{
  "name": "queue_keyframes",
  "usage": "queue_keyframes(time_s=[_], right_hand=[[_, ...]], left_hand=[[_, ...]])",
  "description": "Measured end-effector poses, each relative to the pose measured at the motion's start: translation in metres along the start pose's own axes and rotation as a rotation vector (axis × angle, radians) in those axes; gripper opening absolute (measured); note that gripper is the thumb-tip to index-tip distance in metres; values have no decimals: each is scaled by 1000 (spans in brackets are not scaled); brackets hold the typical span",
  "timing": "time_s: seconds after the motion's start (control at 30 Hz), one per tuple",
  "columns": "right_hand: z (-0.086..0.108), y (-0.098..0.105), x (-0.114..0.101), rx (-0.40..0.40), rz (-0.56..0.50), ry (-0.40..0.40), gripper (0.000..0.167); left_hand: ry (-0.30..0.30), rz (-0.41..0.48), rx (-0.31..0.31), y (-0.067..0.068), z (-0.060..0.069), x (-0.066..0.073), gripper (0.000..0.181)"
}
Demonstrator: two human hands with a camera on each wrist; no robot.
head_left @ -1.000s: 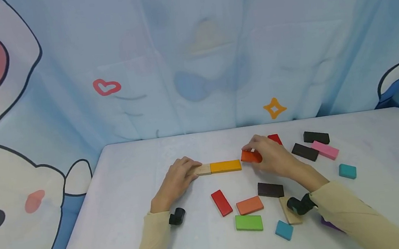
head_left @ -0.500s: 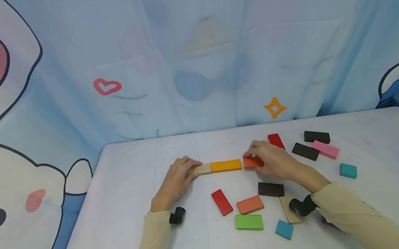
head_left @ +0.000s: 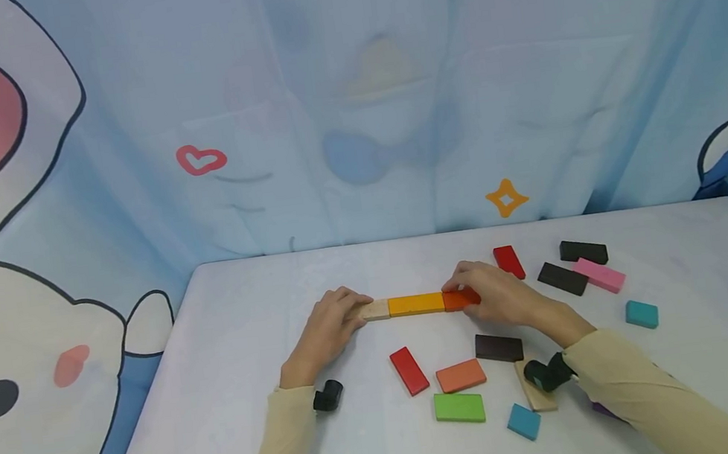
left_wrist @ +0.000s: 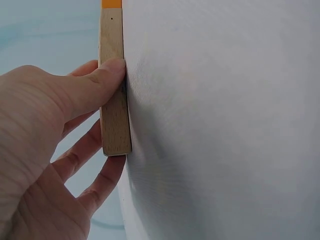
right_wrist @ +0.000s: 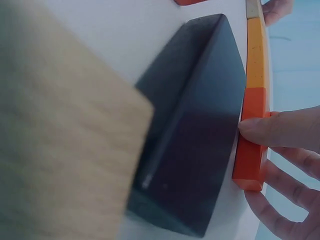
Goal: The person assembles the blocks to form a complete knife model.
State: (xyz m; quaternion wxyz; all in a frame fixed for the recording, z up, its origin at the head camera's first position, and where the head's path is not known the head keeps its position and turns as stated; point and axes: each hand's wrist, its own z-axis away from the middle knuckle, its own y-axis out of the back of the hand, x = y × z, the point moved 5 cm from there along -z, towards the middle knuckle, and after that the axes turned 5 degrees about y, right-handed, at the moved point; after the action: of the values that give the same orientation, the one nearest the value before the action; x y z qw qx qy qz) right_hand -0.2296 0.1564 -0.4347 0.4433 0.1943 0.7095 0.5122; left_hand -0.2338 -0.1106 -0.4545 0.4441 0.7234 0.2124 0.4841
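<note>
Three blocks lie end to end in a row on the white table: a plain wooden block (head_left: 376, 310), a yellow-orange block (head_left: 416, 305) and an orange-red block (head_left: 457, 300). At the row's left end my left hand (head_left: 330, 328) pinches the wooden block between thumb and fingers. My right hand (head_left: 500, 297) pinches the orange-red block at the other end, its thumb on the near side. In the right wrist view the orange-red block (right_wrist: 250, 150) meets the yellow-orange block (right_wrist: 255, 55) end to end.
Nearer me lie a red block (head_left: 410, 371), an orange block (head_left: 461, 375), a green block (head_left: 459, 408), a blue block (head_left: 524, 422) and a black block (head_left: 498, 347). Right of my right hand are another red block (head_left: 509, 262), black blocks, a pink block (head_left: 599, 275) and a teal block (head_left: 641, 314).
My right hand has lowered the orange-red block into line, then slid it left, closing the gap to the yellow-orange block. The left hand has kept its grip on the wooden block.
</note>
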Motion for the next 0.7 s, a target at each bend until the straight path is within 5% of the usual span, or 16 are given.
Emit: queue_keyframes(time_s=[0.43,0.7], right_hand=[[0,-1,1,-10,-15,-24,40],[3,14,8,1,-82,-27,45]], left_hand=[[14,6,-8,0,0,1,32],[12,2,-4,0,1,2,33]])
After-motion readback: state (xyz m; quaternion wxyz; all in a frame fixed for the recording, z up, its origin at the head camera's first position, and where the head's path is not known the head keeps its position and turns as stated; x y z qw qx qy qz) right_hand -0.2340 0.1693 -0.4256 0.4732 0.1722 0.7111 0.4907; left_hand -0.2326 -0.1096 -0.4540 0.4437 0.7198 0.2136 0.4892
